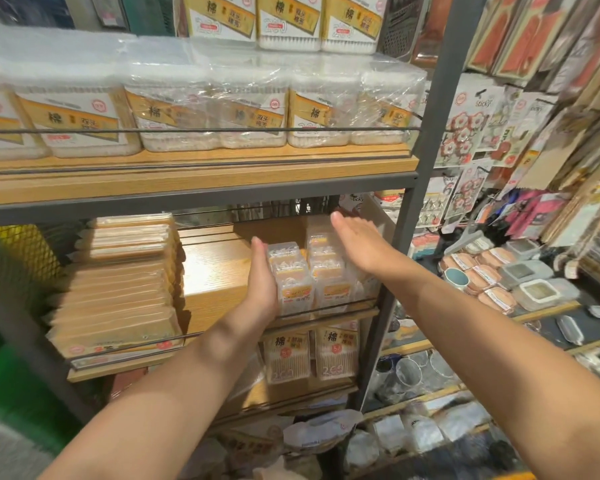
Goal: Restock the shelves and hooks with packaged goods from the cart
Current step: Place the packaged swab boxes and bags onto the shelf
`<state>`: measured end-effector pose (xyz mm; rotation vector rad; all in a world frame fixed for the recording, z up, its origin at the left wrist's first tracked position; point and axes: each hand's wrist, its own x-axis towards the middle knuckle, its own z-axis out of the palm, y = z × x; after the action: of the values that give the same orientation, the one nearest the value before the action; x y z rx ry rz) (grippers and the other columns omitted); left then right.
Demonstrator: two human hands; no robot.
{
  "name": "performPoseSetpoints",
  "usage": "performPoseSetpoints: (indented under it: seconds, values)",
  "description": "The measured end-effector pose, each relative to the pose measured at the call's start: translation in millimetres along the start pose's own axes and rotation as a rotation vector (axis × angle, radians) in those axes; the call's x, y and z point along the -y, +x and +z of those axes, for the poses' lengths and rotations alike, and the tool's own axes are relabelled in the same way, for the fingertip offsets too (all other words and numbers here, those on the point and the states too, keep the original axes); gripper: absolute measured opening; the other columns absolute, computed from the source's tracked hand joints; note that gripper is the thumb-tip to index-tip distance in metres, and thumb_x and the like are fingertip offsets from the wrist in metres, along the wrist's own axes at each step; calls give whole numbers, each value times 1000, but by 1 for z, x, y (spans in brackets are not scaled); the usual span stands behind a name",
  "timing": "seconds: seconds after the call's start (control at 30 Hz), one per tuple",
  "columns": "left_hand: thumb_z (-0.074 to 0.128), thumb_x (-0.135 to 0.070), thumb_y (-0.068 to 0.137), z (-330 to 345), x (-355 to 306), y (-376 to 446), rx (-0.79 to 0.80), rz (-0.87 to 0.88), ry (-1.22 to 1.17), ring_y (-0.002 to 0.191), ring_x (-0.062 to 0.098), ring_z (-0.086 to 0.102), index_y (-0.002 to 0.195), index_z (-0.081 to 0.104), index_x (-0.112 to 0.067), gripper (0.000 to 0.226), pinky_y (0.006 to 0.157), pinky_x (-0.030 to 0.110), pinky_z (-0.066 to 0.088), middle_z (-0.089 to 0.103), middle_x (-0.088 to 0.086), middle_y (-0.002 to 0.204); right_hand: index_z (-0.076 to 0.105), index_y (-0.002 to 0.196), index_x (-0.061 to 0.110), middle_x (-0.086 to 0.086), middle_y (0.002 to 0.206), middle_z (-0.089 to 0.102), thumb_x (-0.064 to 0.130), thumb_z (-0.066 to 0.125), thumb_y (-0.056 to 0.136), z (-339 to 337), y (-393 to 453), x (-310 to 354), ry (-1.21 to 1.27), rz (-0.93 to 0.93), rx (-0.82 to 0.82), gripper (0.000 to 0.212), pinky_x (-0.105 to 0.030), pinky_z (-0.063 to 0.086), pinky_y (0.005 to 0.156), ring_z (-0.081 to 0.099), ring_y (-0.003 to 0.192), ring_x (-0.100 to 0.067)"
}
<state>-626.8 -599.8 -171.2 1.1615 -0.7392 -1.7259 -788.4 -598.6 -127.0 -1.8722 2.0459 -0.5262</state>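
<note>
Clear plastic boxes [293, 278] with orange labels are sitting in rows at the right end of the middle wooden shelf [215, 271]. The left hand [262, 284] is pressing flat, fingers straight, against their left side; the right hand [357, 240] is hovering open-palmed above them.

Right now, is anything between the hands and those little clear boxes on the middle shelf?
Nothing visible. The left hand already presses the left side of the small clear boxes, and the right hand hovers open over their right side.
</note>
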Motion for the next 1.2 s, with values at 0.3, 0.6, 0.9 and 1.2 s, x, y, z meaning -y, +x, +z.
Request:
performPoseSetpoints:
  seconds: [0.3, 0.6, 0.9, 1.2]
  values:
    - [20, -75, 91, 11, 9, 17, -7, 20, 45, 146, 24, 28, 154, 27, -25, 80, 119, 51, 21, 28, 0, 159, 36, 151, 16, -13, 158, 30, 61, -1, 97, 8, 16, -7, -141, 220, 175, 80, -50, 13, 118, 19, 148, -29]
    - [22, -77, 89, 8, 13, 26, 10, -52, 27, 133, 22, 48, 146, 41, -24, 81, 111, 46, 37, 51, 1, 145, 37, 149, 10, -12, 139, 52, 60, 7, 100, -41, -4, 29, 177, 223, 151, 76, -35, 28, 105, 42, 132, -26]
    - [28, -78, 88, 44, -46, 64, 152, 96, 773, 143, 31, 32, 151, 34, -21, 86, 117, 46, 21, 36, 7, 154, 58, 104, 6, -16, 98, 63, 76, 29, 87, 46, -80, -14, 665, 192, -364, 78, -42, 51, 82, 60, 89, -31]
    - [16, -50, 104, 90, -37, 68, 735, 216, 1363, 148, 24, 22, 155, 21, -17, 61, 118, 34, 15, 19, 6, 162, 57, 104, 0, -28, 92, 56, 48, 43, 98, 75, -95, -10, 949, 293, -495, 50, -33, 43, 69, 58, 76, -20]
